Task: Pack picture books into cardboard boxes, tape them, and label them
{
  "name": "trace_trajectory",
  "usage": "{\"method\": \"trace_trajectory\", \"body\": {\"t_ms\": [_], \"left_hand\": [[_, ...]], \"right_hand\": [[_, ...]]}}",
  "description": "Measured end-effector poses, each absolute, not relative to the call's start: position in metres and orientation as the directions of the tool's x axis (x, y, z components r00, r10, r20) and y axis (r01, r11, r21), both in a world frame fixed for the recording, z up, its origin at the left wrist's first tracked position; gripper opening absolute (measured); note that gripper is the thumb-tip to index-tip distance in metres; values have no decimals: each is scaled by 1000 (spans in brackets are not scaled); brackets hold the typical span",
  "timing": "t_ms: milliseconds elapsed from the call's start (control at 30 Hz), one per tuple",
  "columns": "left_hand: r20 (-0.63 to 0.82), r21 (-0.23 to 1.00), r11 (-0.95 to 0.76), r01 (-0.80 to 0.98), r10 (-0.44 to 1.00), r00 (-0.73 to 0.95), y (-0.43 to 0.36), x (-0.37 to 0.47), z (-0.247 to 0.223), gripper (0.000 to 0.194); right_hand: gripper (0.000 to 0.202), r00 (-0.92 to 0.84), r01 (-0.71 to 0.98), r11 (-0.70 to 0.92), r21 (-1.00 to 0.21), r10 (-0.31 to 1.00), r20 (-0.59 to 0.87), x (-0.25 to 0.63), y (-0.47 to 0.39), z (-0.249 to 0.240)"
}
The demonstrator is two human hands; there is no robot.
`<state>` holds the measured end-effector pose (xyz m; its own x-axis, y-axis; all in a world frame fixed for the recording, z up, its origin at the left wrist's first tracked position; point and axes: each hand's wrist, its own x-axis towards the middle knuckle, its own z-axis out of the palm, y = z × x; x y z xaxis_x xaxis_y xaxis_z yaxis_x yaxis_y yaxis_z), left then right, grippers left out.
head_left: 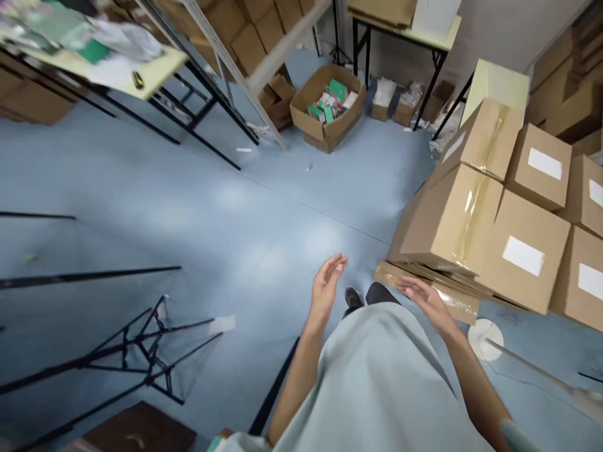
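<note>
Both hands hang in front of my body over the blue floor, apart from each other. My left hand [328, 282] has its fingers loosely curved, with a gap by the thumb and nothing in it. My right hand [426, 301] is held half open with the fingers pointing left, also holding nothing. It is nearest to the flat cardboard [391, 275] at the foot of the stacked cartons [475, 213]; whether it touches the cardboard I cannot tell.
An open carton [343, 129] of small green and white boxes stands on the floor ahead. A table [160, 72] with plastic bags is at the upper left. Black metal frames [151, 339] lie at the lower left. A white round base [485, 339] with a pole is at the right.
</note>
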<state>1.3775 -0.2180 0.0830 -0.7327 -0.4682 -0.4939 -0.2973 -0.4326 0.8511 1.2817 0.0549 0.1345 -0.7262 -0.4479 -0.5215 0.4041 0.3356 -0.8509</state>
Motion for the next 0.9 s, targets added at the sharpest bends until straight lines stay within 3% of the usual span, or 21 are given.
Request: {"method": "trace_trajectory", "body": {"t_ms": [100,267,533,733,900], "left_hand": [[-454,881,-365,-300,-482,-749,-265,1345,90,49],[-394,910,-279,-306,-359,-846,-323,1255,93,46],[-422,902,-225,-369,-278,-863,-423,1052,106,42],[-384,921,-183,-344,-285,-878,-495,911,106,42],[-381,919,-216,-329,-281,-881,-545,796,80,42]], "right_hand": [[45,-778,322,327,-888,-443,-445,1263,-5,146],[44,-889,227,305,-925,-324,-324,1201,-85,128],[45,-947,289,175,-941,-92,-308,1006,-195,112],[38,-967,216,166,-962,-101,-235,843,-260,120],[37,-976,141,191,-972,-140,-169,716,-311,108]]}}
